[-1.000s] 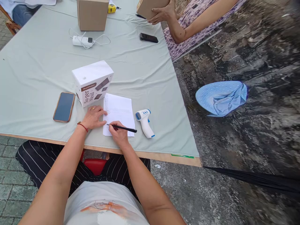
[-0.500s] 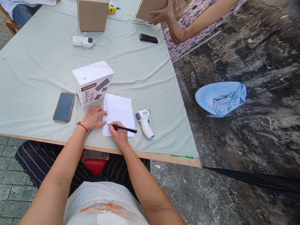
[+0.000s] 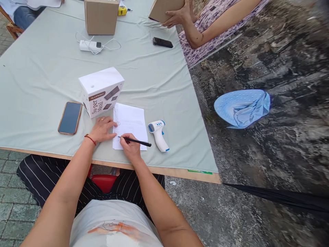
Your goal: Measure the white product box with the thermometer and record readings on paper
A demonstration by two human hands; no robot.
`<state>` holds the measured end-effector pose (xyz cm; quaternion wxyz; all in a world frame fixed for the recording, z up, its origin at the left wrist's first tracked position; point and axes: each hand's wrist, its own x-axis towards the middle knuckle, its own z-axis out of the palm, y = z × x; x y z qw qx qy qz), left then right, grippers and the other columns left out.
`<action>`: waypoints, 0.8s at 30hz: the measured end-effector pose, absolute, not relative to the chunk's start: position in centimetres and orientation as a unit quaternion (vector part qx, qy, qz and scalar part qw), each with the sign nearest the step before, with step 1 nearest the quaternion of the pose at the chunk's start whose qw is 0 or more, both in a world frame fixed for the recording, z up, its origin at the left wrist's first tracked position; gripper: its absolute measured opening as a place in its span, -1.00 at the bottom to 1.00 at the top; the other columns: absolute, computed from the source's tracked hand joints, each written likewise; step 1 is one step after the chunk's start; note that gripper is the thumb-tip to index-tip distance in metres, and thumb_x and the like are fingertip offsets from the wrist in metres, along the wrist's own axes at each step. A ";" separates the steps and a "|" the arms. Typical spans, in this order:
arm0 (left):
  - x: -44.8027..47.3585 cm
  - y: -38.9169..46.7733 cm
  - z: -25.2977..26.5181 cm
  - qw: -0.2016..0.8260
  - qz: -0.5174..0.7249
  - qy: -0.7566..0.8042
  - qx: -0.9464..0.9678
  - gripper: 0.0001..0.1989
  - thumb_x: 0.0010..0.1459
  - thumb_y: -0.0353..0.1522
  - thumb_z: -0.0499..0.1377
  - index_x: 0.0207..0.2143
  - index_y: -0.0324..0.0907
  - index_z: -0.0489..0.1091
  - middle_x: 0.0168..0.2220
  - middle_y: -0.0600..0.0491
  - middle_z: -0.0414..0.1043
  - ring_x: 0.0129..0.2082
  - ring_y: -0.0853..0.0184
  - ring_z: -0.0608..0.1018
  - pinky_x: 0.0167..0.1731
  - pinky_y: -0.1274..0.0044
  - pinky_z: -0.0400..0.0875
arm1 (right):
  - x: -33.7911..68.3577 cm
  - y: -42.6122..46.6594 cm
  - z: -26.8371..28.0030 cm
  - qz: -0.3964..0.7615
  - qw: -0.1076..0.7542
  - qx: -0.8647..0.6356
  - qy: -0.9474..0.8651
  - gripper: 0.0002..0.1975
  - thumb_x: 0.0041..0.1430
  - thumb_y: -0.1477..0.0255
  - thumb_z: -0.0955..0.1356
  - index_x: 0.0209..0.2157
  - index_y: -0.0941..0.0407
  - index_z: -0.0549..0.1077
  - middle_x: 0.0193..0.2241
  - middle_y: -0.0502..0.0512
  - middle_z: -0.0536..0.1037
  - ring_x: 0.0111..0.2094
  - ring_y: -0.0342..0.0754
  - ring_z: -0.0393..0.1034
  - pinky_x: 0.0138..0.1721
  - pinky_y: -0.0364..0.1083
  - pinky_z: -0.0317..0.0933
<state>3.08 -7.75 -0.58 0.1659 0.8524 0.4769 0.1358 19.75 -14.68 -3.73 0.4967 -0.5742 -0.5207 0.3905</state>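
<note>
My right hand [image 3: 131,147] is closed around a black pen [image 3: 138,141], its tip on a white notepad [image 3: 132,116] with writing along the left side. Fingers spread, my left hand [image 3: 102,129] rests flat at the pad's left edge and holds nothing. Just behind that hand stands a white box [image 3: 99,89] marked "Super Meal". A white and blue infrared thermometer [image 3: 158,135] lies to the right of the pad. On the left a smartphone [image 3: 70,117] lies face up.
Farther back on the cloth-covered table [image 3: 51,75] are a brown cardboard box [image 3: 100,19], a white device with a cord [image 3: 88,45], a yellow tool [image 3: 122,10] and a black object [image 3: 162,42]. Another person's hands [image 3: 177,15] hold a cardboard box. A blue hat [image 3: 231,106] lies off the right side.
The pen's rear end has shifted slightly to the right as my right hand moves a little over the notepad. My left hand stays in place.
</note>
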 end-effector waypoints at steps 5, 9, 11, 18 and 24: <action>3.1 -7.8 -0.6 0.167 0.140 0.476 0.852 -0.69 0.08 -0.23 0.25 -0.11 -0.10 0.46 -0.12 -0.02 0.41 -0.05 0.12 0.42 0.10 0.23 0.18 | 19.7 -14.7 -3.7 0.385 0.496 -0.573 -0.527 -0.91 0.00 0.35 0.31 -0.47 0.07 0.40 -0.58 -0.07 0.40 -0.54 -0.15 0.22 -0.44 -0.10 0.19; 3.0 -7.7 -0.6 0.163 0.143 0.473 0.854 -0.71 0.08 -0.23 0.25 -0.12 -0.08 0.45 -0.12 -0.01 0.42 -0.05 0.12 0.42 0.10 0.23 0.19 | 19.7 -14.7 -3.7 0.382 0.498 -0.569 -0.531 -0.91 0.00 0.36 0.30 -0.47 0.07 0.39 -0.58 -0.07 0.39 -0.55 -0.15 0.21 -0.45 -0.10 0.17; 3.0 -7.7 -0.7 0.162 0.144 0.474 0.854 -0.71 0.08 -0.24 0.25 -0.12 -0.08 0.45 -0.11 -0.02 0.42 -0.05 0.12 0.42 0.10 0.24 0.19 | 19.7 -14.7 -3.6 0.379 0.496 -0.567 -0.537 -0.91 0.01 0.36 0.30 -0.47 0.07 0.38 -0.59 -0.08 0.37 -0.55 -0.15 0.20 -0.46 -0.10 0.16; 3.0 -7.7 -0.5 0.166 0.137 0.474 0.854 -0.69 0.08 -0.23 0.24 -0.12 -0.09 0.46 -0.12 -0.02 0.42 -0.04 0.12 0.41 0.09 0.24 0.19 | 19.8 -14.7 -3.4 0.365 0.505 -0.578 -0.527 -0.90 0.01 0.35 0.29 -0.48 0.08 0.38 -0.58 -0.08 0.39 -0.53 -0.16 0.22 -0.43 -0.11 0.17; 3.0 -7.7 -0.6 0.166 0.142 0.475 0.852 -0.71 0.07 -0.24 0.24 -0.13 -0.08 0.47 -0.12 -0.01 0.42 -0.05 0.12 0.42 0.09 0.24 0.18 | 19.8 -14.7 -3.6 0.363 0.507 -0.579 -0.525 -0.89 0.00 0.34 0.30 -0.49 0.08 0.40 -0.58 -0.07 0.40 -0.52 -0.15 0.22 -0.42 -0.11 0.18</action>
